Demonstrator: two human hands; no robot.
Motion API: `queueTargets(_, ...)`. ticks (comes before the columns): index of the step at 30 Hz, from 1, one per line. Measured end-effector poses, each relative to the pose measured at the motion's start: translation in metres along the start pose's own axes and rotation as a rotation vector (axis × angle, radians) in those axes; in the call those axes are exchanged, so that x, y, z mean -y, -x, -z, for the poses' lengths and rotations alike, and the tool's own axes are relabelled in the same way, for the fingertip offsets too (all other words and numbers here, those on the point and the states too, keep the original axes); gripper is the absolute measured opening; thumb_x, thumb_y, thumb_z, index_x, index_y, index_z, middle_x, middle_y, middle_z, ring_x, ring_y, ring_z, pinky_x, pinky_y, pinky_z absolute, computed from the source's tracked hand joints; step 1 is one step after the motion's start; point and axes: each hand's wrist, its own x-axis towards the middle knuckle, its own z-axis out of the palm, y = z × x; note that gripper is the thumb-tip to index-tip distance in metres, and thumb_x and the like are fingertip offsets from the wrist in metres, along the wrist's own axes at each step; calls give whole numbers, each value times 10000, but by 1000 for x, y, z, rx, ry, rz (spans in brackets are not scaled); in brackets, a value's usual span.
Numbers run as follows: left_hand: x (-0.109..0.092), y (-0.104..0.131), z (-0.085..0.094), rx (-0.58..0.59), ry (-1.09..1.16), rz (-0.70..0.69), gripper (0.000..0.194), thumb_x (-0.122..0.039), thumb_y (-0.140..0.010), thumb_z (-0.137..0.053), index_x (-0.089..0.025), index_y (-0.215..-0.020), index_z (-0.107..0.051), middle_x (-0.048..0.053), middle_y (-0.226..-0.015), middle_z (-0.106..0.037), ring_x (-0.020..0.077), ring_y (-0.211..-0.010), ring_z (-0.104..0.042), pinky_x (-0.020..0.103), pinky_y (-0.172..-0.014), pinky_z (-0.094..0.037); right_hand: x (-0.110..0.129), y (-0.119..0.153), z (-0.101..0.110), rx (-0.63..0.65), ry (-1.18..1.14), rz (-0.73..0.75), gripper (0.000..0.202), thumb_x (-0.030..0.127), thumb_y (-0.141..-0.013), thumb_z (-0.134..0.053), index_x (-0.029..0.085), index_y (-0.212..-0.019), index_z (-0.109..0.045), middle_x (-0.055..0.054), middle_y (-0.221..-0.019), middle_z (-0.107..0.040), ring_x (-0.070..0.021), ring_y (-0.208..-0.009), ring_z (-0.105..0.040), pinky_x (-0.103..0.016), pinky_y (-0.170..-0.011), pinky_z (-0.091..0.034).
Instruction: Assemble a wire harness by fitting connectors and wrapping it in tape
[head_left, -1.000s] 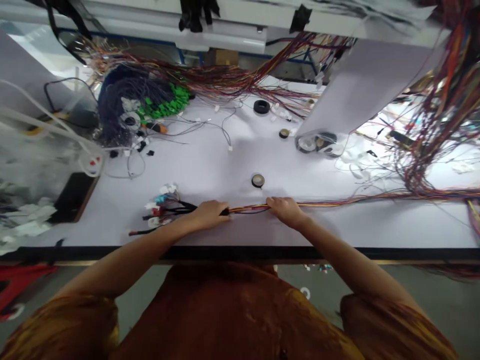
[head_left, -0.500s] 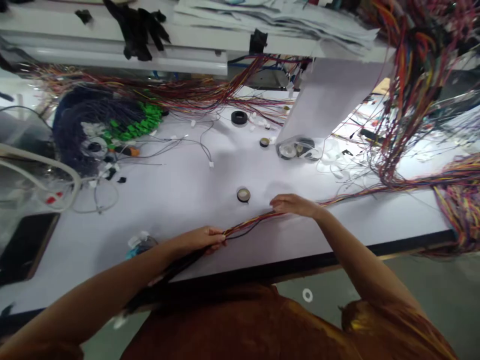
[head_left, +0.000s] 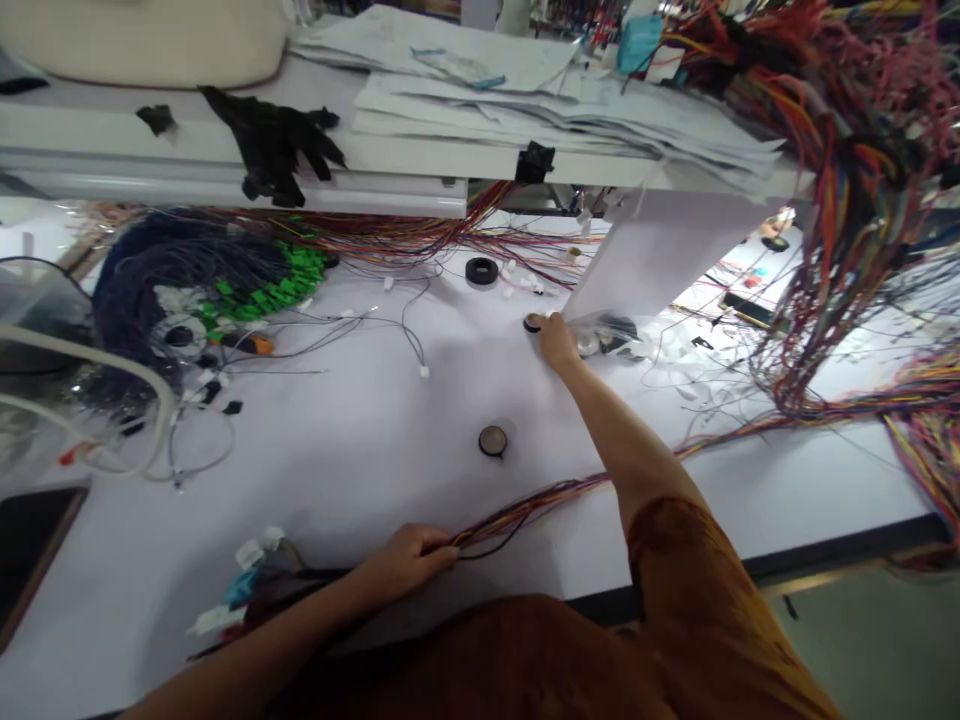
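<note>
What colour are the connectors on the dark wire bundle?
Bright green, clearest in the head view.

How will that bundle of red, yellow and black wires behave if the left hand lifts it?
The wire bundle looks floppy, curving loosely across the white table. Strands may splay: one black wire bows out near the left hand. Its long run probably drags.

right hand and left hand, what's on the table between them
A small roll of black tape lies on the white tabletop between the right hand and the left hand, as the head view shows.
</note>
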Motion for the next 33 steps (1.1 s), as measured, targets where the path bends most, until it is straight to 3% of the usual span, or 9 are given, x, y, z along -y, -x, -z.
queueTargets(3, -3, 8, 8, -62, -21, -50, 355, -503, -857, -551, -165, -862, -658, 9, -762, -636, 168, -733, -580, 253, -679, -441, 10, 0, 0, 16, 24, 30, 263, 111, -858, -522, 157, -1055, -691, -148, -1187, -565, -241, -973, -579, -330, -815, -436)
queueTargets(5, -8, 13, 19, -219, -73, -136, 325, -473, -849, -601, -184, -977, -675, 40, -985, -704, 208, -943, -635, 291, -863, -477, 23, 24, 0, 20, -57, 108, 154, 175, -862, -568, 157, -963, -682, -117, -1108, -592, -203, -893, -576, -304, -784, -436)
queueTargets(7, -18, 18, 32, -453, -188, -223, 332, -455, -869, -594, -188, -1053, -663, 69, -1092, -700, 221, -1025, -636, 328, -945, -473, 41, 65, 2, 58, -257, 233, 96, 245, -865, -595, 167, -870, -652, -48, -891, -604, -154, -748, -545, -274, -719, -425)
queueTargets(9, -31, 20, 43, -624, -298, -303, 321, -426, -918, -534, -177, -1082, -654, 83, -1071, -704, 210, -985, -652, 337, -915, -496, 62, 116, 5, 160, -475, 344, 142, 293, -876, -592, 182, -788, -611, 16, -696, -530, -120, -629, -483, -248, -634, -391)
queueTargets(12, -52, 22, 52, -765, -430, -406, 341, -409, -932, -542, -174, -1157, -643, 91, -1147, -706, 221, -1060, -652, 362, -970, -490, 89, 185, 12, 257, -617, 471, 139, 242, -873, -596, 188, -746, -575, 22, -704, -522, -101, -630, -463, -235, -611, -360)
queueTargets(15, -66, 26, 50, -734, -530, -383, 352, -402, -922, -576, -185, -1189, -649, 76, -1181, -715, 236, -1108, -655, 378, -990, -487, 105, 228, 15, 268, -619, 537, 123, 198, -886, -587, 193, -766, -562, 10, -758, -536, -104, -672, -479, -237, -634, -362)
queueTargets(18, -70, 34, 43, -634, -595, -323, 295, -362, -928, -572, -211, -1156, -683, 51, -1151, -735, 231, -1081, -675, 356, -953, -499, 113, 249, 13, 265, -542, 552, 124, 187, -893, -592, 194, -773, -560, 8, -776, -530, -103, -668, -478, -241, -639, -356)
queueTargets(28, -71, 59, 17, -562, -1020, -212, 255, -226, -963, -468, -154, -923, -709, 85, -844, -735, 242, -855, -688, 336, -750, -482, 126, 284, 9, 294, -301, 573, 93, 205, -921, -568, 189, -830, -581, -14, -843, -589, -127, -722, -520, -258, -667, -344)
queueTargets(33, -68, 57, 14, -556, -1057, -233, 269, -215, -948, -447, -136, -867, -691, 106, -811, -710, 239, -806, -668, 332, -712, -453, 127, 294, 4, 305, -347, 528, 120, 212, -913, -562, 197, -793, -561, -21, -827, -577, -134, -706, -512, -265, -651, -334)
